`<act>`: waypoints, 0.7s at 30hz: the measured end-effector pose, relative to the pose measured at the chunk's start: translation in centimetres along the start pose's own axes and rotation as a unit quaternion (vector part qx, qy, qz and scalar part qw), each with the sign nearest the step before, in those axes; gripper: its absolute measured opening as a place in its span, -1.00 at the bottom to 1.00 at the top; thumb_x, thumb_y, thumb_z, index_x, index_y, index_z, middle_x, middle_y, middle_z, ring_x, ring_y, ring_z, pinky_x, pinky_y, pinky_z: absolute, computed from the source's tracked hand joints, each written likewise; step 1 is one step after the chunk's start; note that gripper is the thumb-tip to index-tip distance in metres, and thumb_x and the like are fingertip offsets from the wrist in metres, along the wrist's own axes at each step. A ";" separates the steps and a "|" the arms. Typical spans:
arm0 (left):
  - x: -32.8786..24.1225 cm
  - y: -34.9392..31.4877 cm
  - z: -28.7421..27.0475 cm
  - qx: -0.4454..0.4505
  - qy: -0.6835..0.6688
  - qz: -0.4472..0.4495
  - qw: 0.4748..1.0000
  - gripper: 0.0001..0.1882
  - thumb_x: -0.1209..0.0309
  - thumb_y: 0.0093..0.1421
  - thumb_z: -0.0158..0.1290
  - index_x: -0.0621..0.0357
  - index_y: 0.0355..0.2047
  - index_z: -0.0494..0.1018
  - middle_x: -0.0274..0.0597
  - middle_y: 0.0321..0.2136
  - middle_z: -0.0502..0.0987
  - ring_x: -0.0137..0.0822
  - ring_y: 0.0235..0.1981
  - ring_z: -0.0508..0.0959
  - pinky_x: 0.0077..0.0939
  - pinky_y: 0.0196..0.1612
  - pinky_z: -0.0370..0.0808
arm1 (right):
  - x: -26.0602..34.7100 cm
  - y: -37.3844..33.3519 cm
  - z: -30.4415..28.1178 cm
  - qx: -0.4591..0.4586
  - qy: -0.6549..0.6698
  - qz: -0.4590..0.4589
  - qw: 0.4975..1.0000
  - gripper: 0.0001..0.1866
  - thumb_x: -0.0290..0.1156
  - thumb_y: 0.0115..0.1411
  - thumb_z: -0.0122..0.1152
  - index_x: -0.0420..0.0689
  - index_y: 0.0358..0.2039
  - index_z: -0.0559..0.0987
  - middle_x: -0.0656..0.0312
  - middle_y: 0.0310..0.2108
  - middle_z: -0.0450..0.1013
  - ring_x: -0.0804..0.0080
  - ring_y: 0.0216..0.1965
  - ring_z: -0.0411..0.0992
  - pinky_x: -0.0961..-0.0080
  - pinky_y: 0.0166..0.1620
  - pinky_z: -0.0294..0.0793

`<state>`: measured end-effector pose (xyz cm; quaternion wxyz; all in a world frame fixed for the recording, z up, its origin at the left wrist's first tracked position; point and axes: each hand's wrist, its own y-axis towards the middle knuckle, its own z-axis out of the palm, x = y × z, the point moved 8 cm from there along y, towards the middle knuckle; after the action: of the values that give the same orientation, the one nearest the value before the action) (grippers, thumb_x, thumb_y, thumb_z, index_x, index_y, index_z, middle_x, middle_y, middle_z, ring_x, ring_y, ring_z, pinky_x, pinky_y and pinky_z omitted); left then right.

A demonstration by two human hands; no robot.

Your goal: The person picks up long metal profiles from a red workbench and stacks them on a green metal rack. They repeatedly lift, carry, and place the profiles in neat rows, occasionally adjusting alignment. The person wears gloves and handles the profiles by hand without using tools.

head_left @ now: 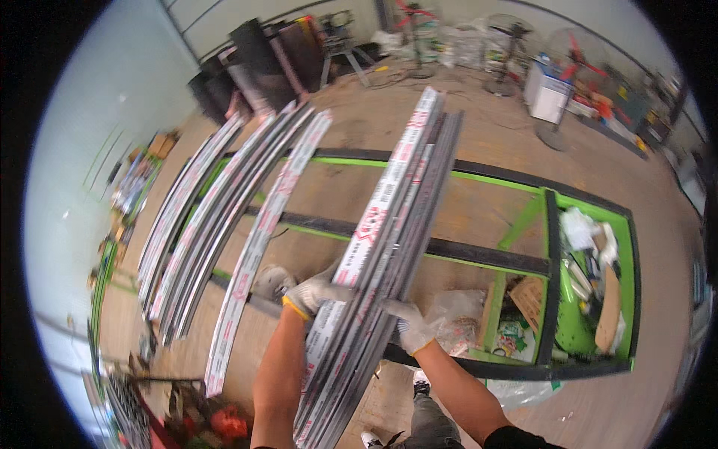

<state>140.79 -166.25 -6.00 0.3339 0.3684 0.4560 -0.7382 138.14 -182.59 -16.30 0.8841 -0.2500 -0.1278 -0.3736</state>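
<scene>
"Strips (389, 247): where do they lie from our hands?"
"Between them, long axis seven to one o'clock. Our left hand (318, 293) and right hand (410, 326) touch opposite sides, fingers laid over; whether they pinch underneath, we can't tell."
"Containers?"
"Green bin (570, 322) at three o'clock, holding white wads (577, 227) and a curved tan piece (609, 314)."

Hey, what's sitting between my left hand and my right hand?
In the head view, a bundle of long, narrow strips, some faced in white and red, runs between your left hand and right hand.
</scene>
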 end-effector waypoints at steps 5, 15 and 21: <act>-0.7 -2.0 2.5 -0.019 0.117 0.069 0.991 0.47 0.31 -0.11 0.56 0.25 0.68 -0.15 0.03 0.57 0.21 -0.14 0.59 0.14 -0.25 0.63 -0.08 | -0.3 -1.7 0.3 -0.007 0.015 -0.044 0.999 -0.38 -0.44 0.15 0.57 -0.26 0.23 0.60 0.10 0.08 0.66 0.18 0.05 0.65 0.23 0.18 0.64; -3.3 -7.6 5.0 -0.093 0.225 0.074 0.967 0.62 0.18 -0.21 0.62 0.41 0.65 -0.25 0.17 0.55 0.20 -0.14 0.56 0.18 -0.33 0.60 0.07 | -2.6 -4.4 2.8 0.042 0.103 -0.043 0.993 -0.42 -0.57 0.16 0.52 -0.27 0.21 0.58 0.07 0.05 0.63 0.19 -0.01 0.66 0.21 0.06 0.77; -5.1 -13.9 5.9 -0.147 0.279 0.077 0.946 0.61 0.19 -0.21 0.59 0.44 0.65 -0.27 0.26 0.52 0.23 -0.08 0.55 0.22 -0.34 0.59 0.10 | -5.3 -7.9 6.3 -0.010 0.054 -0.038 0.998 -0.33 -0.63 0.10 0.49 -0.25 0.27 0.55 0.08 0.11 0.59 0.18 0.03 0.62 0.20 0.10 0.72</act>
<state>130.42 -165.89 6.11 0.2999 0.5400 0.6049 -0.5026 128.52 -180.71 -10.47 0.8722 -0.2338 -0.0857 -0.4211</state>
